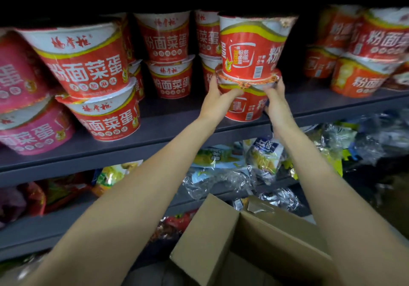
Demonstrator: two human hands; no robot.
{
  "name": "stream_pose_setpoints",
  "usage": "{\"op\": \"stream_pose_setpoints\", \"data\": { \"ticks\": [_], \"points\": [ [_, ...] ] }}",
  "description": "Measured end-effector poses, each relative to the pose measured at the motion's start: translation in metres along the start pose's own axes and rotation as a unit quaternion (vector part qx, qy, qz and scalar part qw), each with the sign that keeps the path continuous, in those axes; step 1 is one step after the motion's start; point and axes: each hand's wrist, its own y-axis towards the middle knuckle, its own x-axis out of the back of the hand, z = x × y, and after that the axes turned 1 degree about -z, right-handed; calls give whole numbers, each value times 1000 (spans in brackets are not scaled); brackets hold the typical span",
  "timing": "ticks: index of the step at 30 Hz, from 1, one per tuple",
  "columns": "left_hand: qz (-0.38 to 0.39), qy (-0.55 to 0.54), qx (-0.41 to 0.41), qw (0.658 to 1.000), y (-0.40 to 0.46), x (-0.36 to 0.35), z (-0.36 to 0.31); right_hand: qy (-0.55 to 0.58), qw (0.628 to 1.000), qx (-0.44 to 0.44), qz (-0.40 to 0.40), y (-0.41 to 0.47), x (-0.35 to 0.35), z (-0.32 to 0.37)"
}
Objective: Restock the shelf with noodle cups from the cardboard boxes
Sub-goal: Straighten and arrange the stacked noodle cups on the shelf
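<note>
Two red noodle cups are stacked at the front of the grey shelf (pixel 168 128). My left hand (pixel 215 99) grips the left side of the lower cup (pixel 246 106) under its rim. My right hand (pixel 276 102) grips the same cup's right side. The upper cup (pixel 252 46) stands on the lower one's lid, leaning slightly right. An open cardboard box (pixel 243 241) sits below my arms at the bottom right; its inside is hidden.
Stacks of red cups (pixel 93 80) fill the shelf to the left and behind, pink cups (pixel 24 99) at the far left, more red cups (pixel 365 64) at the right. Bagged noodle packs (pixel 263 155) crowd the lower shelves. Bare shelf lies on both sides of the held stack.
</note>
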Motion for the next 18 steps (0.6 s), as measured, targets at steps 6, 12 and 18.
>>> {"op": "stream_pose_setpoints", "data": {
  "ticks": [6, 12, 18],
  "points": [
    [-51, 38, -13, 998, -28, 41, 5, 34, 996, 58, 60, -44, -46, -2],
    [-179, 184, -45, 965, -52, 92, 18, -20, 991, 87, 98, -64, -93, 1],
    [-209, 173, -70, 960, -76, 117, 19, -99, 983, 124, 94, -59, -118, -5]
  ]
}}
